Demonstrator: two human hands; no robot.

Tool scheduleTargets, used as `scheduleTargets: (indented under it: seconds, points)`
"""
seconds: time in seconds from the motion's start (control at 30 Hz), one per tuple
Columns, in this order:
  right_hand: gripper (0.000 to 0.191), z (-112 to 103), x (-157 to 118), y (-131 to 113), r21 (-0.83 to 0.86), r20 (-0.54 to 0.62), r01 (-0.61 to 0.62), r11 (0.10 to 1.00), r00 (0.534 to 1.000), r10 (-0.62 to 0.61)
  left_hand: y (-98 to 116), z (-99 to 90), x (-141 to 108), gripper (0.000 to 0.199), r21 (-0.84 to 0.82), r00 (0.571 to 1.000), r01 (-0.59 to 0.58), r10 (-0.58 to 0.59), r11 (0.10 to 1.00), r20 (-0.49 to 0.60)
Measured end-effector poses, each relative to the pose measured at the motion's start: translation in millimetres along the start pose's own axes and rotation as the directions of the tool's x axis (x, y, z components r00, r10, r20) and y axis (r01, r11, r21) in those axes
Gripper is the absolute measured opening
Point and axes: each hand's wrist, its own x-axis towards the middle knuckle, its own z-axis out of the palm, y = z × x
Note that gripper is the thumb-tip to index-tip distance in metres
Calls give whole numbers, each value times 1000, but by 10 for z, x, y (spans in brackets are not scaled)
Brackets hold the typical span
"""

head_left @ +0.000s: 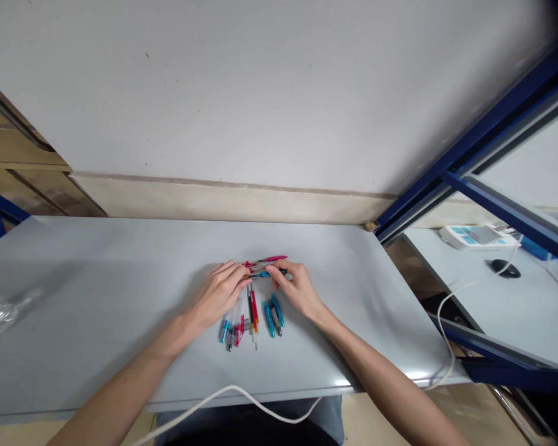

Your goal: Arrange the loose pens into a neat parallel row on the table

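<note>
My left hand and my right hand meet over the table, both closed on a blue and dark pen lying level between their fingertips. Just beyond the fingers is a pink pen. Below my left hand lie clear pen barrels with blue, black and pink ends. Beside them are several thin ink refills, red and black. Blue and grey pen grip sections form a small group below my right hand. The fingers partly hide the held pen.
A grey table runs along the wall. At its left lies a clear plastic bag. A white cable crosses the near edge. Beyond a blue metal frame at right stand a white device and a black mouse.
</note>
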Motion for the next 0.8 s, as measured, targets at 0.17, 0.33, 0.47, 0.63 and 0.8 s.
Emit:
scheduleTargets:
  seconds: [0.17, 0.33, 0.47, 0.63, 0.8]
  points:
    - [37, -9, 10, 6, 62, 23, -27, 998, 999, 25, 18, 0, -10, 18, -142, 1000, 12, -14, 990, -14]
    - [18, -7, 31, 30, 120, 19, 26, 992, 999, -28, 26, 12, -10, 22, -161, 999, 34, -34, 986, -1]
    - [10, -20, 24, 68, 74, 31, 4, 997, 999, -6, 8, 5, -16, 20, -57, 999, -43, 42, 997, -14]
    - [11, -72, 4, 13, -83, 92, 74, 994, 994, -66, -4, 31, -21, 20, -40, 997, -71, 70, 997, -29]
    - [19, -141, 16, -56, -244, 87, 145, 959, 988, -127, 13, 41, -7, 20, -46, 996, -67, 64, 997, -56]
